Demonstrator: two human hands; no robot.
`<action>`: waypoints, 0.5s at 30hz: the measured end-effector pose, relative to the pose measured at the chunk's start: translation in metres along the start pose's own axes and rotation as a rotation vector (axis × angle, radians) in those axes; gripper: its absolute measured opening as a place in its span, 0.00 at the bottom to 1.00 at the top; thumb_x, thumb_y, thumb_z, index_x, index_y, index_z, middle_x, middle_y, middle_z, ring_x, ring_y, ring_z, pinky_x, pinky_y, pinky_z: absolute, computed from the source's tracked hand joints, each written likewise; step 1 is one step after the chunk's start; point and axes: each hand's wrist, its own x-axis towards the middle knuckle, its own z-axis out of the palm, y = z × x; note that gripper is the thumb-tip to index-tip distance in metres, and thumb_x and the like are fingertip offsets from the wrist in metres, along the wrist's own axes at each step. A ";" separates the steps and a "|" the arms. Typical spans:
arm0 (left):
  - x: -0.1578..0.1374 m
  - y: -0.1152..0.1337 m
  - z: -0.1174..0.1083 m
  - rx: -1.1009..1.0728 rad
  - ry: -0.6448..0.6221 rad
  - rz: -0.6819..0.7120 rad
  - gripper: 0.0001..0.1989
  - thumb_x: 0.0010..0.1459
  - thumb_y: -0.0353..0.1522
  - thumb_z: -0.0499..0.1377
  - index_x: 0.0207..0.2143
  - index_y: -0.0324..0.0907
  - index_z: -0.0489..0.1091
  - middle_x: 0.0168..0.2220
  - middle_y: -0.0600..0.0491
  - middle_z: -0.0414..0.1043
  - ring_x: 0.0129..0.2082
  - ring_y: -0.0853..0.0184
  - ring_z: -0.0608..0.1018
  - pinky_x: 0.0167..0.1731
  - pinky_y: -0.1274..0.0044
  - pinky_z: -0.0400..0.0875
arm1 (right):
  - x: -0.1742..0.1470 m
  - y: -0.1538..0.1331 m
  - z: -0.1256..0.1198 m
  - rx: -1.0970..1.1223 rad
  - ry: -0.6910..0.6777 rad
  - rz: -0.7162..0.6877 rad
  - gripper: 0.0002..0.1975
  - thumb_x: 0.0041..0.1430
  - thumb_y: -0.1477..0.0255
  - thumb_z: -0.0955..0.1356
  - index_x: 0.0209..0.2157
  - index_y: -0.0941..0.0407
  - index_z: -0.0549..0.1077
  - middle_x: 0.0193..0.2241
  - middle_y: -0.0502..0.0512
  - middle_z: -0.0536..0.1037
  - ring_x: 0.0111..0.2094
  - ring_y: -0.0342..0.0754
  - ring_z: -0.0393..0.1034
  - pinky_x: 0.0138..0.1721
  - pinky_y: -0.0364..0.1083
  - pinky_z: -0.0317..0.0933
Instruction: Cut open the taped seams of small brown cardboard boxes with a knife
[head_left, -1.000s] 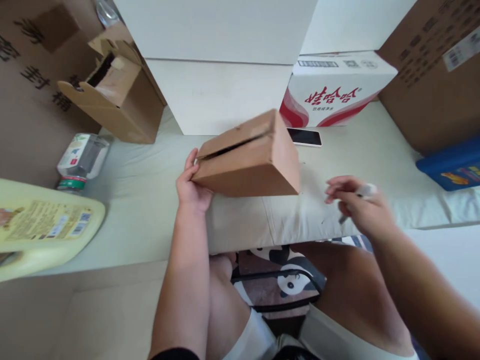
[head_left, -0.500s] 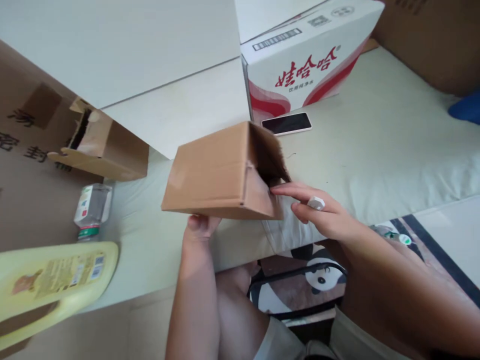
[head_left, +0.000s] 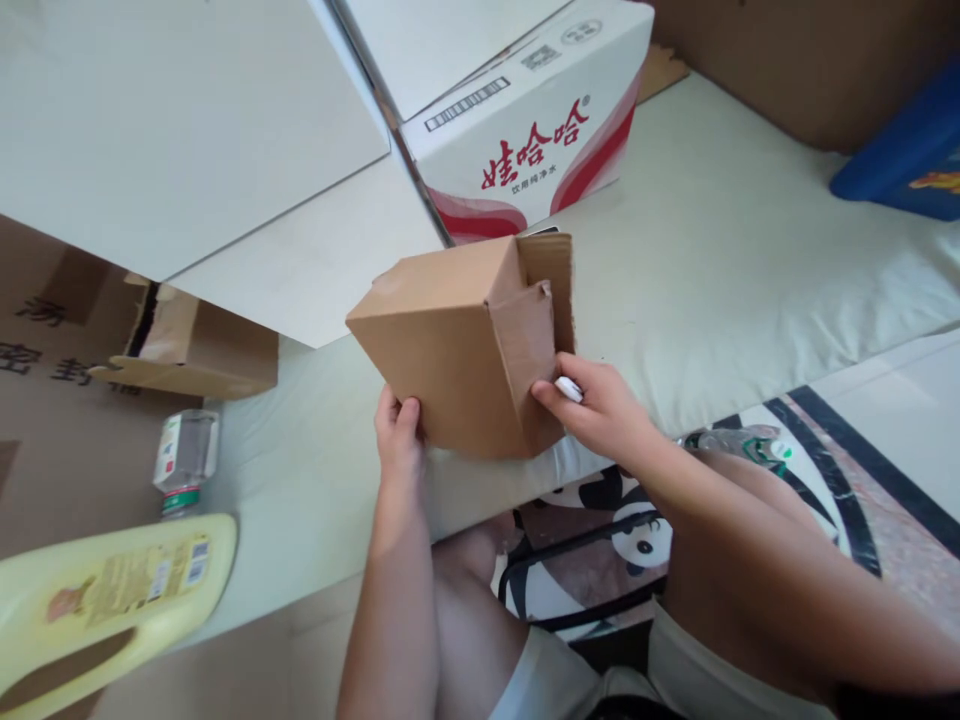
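Observation:
A small brown cardboard box (head_left: 457, 370) is held up in front of me, with its flaps at the right end sticking out. My left hand (head_left: 400, 432) grips the lower left edge, its thumb on the near side and the other fingers mostly hidden. At the right end, my right hand (head_left: 592, 400) pinches the near flap (head_left: 525, 335) between thumb and fingers. A small white object (head_left: 569, 388) shows at that hand's fingers; I cannot make out its kind. Behind the box, only a sliver of a phone (head_left: 546, 231) shows.
A white and red carton (head_left: 525, 165) stands behind. To the left are another open cardboard box (head_left: 217, 345), a clear bottle (head_left: 187, 455) and a yellow jug (head_left: 150, 590). A blue container (head_left: 900, 160) is at far right. A panda-print item (head_left: 592, 550) lies below the pale green cloth (head_left: 750, 250).
The box has turned, bringing its flap end more into view. My right hand has closed on the flap, and my left hand has moved up the near edge. The view has shifted right.

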 end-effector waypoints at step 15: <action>-0.007 0.021 -0.003 0.164 -0.065 -0.266 0.27 0.42 0.49 0.72 0.39 0.41 0.74 0.37 0.50 0.81 0.40 0.60 0.81 0.43 0.72 0.74 | 0.002 0.012 -0.003 0.087 0.159 0.085 0.17 0.61 0.57 0.63 0.25 0.51 0.56 0.21 0.48 0.63 0.25 0.47 0.58 0.28 0.48 0.51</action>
